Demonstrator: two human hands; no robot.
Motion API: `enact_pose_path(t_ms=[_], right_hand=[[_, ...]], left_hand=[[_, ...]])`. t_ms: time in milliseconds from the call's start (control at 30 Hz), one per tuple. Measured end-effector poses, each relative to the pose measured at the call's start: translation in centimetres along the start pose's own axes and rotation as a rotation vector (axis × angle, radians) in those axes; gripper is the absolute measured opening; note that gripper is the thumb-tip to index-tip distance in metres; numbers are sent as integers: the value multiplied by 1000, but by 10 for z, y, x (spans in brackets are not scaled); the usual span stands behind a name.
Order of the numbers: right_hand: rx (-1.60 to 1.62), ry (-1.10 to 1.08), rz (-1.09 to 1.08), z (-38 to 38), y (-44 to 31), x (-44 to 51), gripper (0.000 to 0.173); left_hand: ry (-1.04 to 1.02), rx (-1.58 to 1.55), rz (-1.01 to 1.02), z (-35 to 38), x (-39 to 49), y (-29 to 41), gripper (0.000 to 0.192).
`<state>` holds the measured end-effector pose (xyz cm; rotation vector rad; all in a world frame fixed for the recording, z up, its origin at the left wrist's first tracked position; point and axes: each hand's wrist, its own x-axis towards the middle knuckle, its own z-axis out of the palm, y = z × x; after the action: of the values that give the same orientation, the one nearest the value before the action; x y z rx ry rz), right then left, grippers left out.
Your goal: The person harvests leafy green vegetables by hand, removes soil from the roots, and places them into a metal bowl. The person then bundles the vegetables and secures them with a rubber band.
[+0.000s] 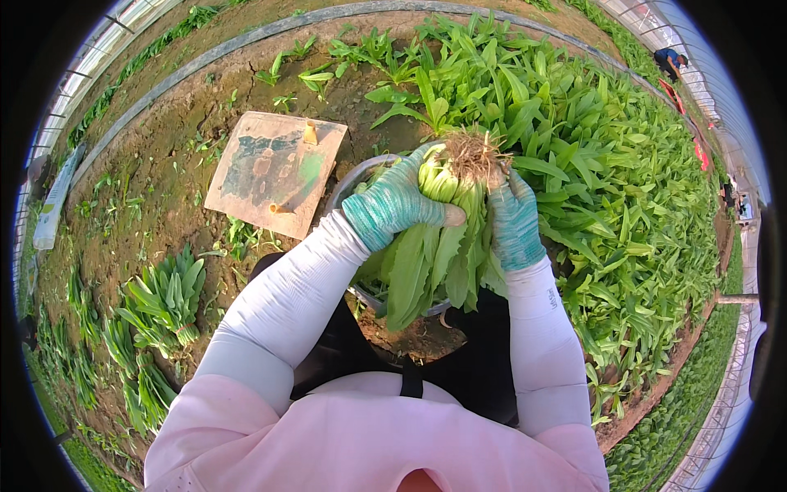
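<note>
A bunch of long-leaved greens [455, 190] hangs leaves down over a round basin [353, 178], its pale stems and brown roots [473, 154] at the top. My left hand [403, 200], in a teal and white knit glove, is closed around the stems, thumb across the front. My right hand [511, 212], gloved alike, is at the right side of the root end, its fingertips against the roots; its thumb and finger appear to pinch them. The hands hide part of the stems, and the bunch covers most of the basin.
A worn board [270, 172] with two yellowish pegs lies on the soil at left. Tied bundles of greens [163, 301] lie at lower left. Dense leafy plants [615, 184] grow at right. A grey hose [246, 37] curves behind. A person [670, 61] bends far off at upper right.
</note>
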<state>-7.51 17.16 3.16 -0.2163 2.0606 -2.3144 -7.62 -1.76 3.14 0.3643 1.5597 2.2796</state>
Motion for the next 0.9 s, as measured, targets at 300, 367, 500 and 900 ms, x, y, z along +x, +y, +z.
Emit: enact_pose_path(t_ms=[300,367,500,900], right_hand=[[-118,-64,-1,14,-20,7,74],[44,-128,0,10,-21,10,79],[104,-198,157,9,-15,7,87],[19,-195,153,22,13,21,69]], left_hand=[[21,92,-7,1,8,0,94],[-21,10,29,2,2,4,93],[28,105,27,0,-3,10,109],[213,972,-351,-18,-22,19,130]])
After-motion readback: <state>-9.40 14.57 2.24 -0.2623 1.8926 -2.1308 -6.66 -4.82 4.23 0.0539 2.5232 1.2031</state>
